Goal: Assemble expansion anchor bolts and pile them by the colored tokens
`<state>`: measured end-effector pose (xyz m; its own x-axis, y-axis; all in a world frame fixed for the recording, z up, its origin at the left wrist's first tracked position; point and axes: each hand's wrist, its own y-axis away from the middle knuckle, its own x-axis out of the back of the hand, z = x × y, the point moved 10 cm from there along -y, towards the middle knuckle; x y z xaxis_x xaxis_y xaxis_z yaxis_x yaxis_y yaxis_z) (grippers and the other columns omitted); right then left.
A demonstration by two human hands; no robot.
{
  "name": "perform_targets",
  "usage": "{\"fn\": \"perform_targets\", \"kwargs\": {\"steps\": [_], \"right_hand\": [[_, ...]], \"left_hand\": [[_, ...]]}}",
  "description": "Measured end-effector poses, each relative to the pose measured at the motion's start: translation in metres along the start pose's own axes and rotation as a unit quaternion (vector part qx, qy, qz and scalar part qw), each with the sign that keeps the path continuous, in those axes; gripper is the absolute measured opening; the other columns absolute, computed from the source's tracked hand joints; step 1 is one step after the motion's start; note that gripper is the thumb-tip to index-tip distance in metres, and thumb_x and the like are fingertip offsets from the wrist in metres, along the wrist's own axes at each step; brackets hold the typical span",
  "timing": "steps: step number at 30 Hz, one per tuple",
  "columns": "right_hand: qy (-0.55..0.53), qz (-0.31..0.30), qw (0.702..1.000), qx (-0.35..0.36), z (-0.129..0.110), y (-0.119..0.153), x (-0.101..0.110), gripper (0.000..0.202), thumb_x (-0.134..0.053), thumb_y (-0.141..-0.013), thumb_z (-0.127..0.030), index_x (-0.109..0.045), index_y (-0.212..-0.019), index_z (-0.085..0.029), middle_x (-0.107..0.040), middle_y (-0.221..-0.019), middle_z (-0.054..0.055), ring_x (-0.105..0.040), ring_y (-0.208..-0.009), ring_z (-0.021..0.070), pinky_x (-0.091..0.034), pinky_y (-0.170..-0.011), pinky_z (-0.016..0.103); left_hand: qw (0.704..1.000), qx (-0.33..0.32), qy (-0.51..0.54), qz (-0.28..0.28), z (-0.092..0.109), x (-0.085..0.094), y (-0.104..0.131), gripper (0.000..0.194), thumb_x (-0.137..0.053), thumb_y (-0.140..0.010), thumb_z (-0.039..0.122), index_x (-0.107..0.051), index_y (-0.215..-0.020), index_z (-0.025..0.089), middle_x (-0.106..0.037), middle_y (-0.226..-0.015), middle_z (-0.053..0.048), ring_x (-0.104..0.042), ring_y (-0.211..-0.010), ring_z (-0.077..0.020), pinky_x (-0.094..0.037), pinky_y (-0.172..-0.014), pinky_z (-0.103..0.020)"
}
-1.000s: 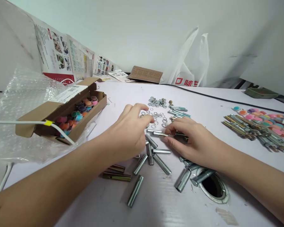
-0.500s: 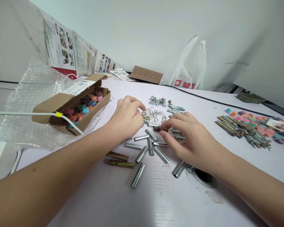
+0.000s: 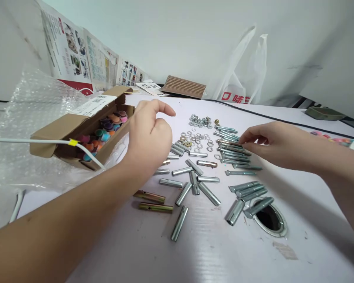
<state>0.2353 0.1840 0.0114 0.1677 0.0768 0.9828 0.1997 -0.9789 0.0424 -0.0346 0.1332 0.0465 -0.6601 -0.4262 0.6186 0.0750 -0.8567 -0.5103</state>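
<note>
My left hand (image 3: 150, 133) hovers left of the washers, index finger stretched out and nothing visible in it. Over the right ends of a row of silvery bolts (image 3: 234, 153), my right hand (image 3: 268, 143) has thumb and fingertips pinched around a bolt end, at a brownish bolt (image 3: 228, 142). Washers (image 3: 197, 137) lie between the hands, with nuts (image 3: 200, 121) behind them. Nearer, metal sleeves (image 3: 184, 193) are scattered, two of them brassy (image 3: 155, 207). More bolts (image 3: 250, 190) lie beside a thick sleeve (image 3: 235, 212).
An open cardboard box (image 3: 76, 118) of coloured caps stands left on bubble wrap (image 3: 20, 129), a white cable (image 3: 41, 140) crossing it. A round hole (image 3: 270, 220) opens at right. Behind are corrugated cardboard (image 3: 183, 87), a plastic bag (image 3: 238, 78) and a black cable (image 3: 253, 111).
My right hand has moved right, from the sleeves to the bolts, uncovering the bolt row. My left hand has lifted and shifted slightly left. The view has shifted a little.
</note>
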Motion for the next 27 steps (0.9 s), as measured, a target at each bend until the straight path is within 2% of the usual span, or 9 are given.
{"fn": "perform_targets", "kwargs": {"steps": [2, 4, 7, 11, 15, 20, 24, 27], "right_hand": [[0.003, -0.005, 1.000, -0.017, 0.017, 0.006, -0.004, 0.023, -0.063, -0.082, -0.037, -0.075, -0.097, -0.024, -0.073, -0.101, 0.009, -0.065, -0.074, 0.0225, -0.049, -0.062, 0.036], [0.001, -0.020, 0.999, -0.028, 0.024, 0.009, -0.010, 0.025, -0.063, -0.082, -0.040, -0.075, -0.098, -0.024, -0.073, -0.102, 0.008, -0.066, -0.073, 0.0218, -0.049, -0.060, 0.035], [-0.008, -0.066, 0.997, -0.029, 0.024, 0.008, -0.021, 0.024, -0.063, -0.082, -0.042, -0.075, -0.095, -0.024, -0.073, -0.098, 0.006, -0.066, -0.075, 0.0208, -0.050, -0.060, 0.033], [-0.029, -0.107, 0.993, -0.027, 0.025, 0.006, -0.029, 0.022, -0.060, -0.086, -0.043, -0.070, -0.093, -0.024, -0.071, -0.085, 0.003, -0.061, -0.066, 0.0174, -0.045, -0.054, 0.030], [-0.032, -0.092, 0.995, -0.010, 0.022, 0.005, -0.028, 0.017, -0.061, -0.086, -0.039, -0.069, -0.094, -0.026, -0.070, -0.084, 0.003, -0.060, -0.064, 0.0167, -0.045, -0.054, 0.031], [-0.031, -0.077, 0.996, -0.025, 0.021, 0.005, -0.025, 0.017, -0.063, -0.083, -0.035, -0.073, -0.092, -0.026, -0.072, -0.086, 0.003, -0.061, -0.059, 0.0167, -0.045, -0.050, 0.030], [-0.030, -0.087, 0.995, -0.034, 0.022, 0.006, -0.025, 0.018, -0.064, -0.082, -0.037, -0.072, -0.093, -0.025, -0.071, -0.086, 0.002, -0.061, -0.060, 0.0158, -0.045, -0.050, 0.029], [-0.024, -0.091, 0.995, -0.022, 0.019, 0.007, -0.025, 0.015, -0.062, -0.084, -0.037, -0.069, -0.087, -0.024, -0.069, -0.080, 0.001, -0.057, -0.059, 0.0145, -0.042, -0.050, 0.028]], "left_hand": [[0.997, -0.004, 0.032, 0.068, 0.006, 0.015, 0.004, 0.033, -0.040, -0.079, 0.003, -0.063, -0.092, 0.023, -0.063, -0.111, -0.005, -0.061, -0.111, -0.0234, -0.049, -0.097, -0.043], [0.994, -0.020, 0.048, 0.095, 0.015, 0.021, 0.008, 0.029, -0.041, -0.080, 0.003, -0.063, -0.088, 0.022, -0.062, -0.105, -0.005, -0.061, -0.106, -0.0204, -0.048, -0.099, -0.041], [0.995, -0.013, 0.044, 0.085, 0.020, 0.019, 0.011, 0.027, -0.041, -0.082, 0.004, -0.062, -0.088, 0.021, -0.059, -0.103, -0.005, -0.059, -0.104, -0.0196, -0.047, -0.100, -0.040], [0.997, -0.009, 0.040, 0.068, 0.017, 0.014, 0.011, 0.028, -0.042, -0.082, 0.004, -0.062, -0.087, 0.023, -0.060, -0.106, -0.005, -0.060, -0.105, -0.0212, -0.048, -0.100, -0.041], [0.997, -0.010, 0.028, 0.070, 0.012, 0.013, 0.009, 0.029, -0.042, -0.083, 0.006, -0.063, -0.087, 0.025, -0.062, -0.107, -0.003, -0.060, -0.102, -0.0217, -0.049, -0.097, -0.041], [0.998, -0.003, 0.014, 0.055, 0.014, 0.011, 0.009, 0.028, -0.041, -0.083, 0.007, -0.062, -0.086, 0.025, -0.060, -0.106, -0.004, -0.059, -0.100, -0.0206, -0.049, -0.097, -0.041], [0.999, -0.006, 0.006, 0.036, 0.019, 0.010, 0.011, 0.026, -0.037, -0.083, 0.005, -0.054, -0.081, 0.025, -0.057, -0.104, -0.003, -0.058, -0.101, -0.0179, -0.049, -0.100, -0.042], [0.998, -0.015, 0.029, 0.048, 0.020, 0.012, 0.011, 0.025, -0.037, -0.079, 0.003, -0.048, -0.076, 0.024, -0.055, -0.099, -0.004, -0.057, -0.099, -0.0183, -0.049, -0.097, -0.042]]}}
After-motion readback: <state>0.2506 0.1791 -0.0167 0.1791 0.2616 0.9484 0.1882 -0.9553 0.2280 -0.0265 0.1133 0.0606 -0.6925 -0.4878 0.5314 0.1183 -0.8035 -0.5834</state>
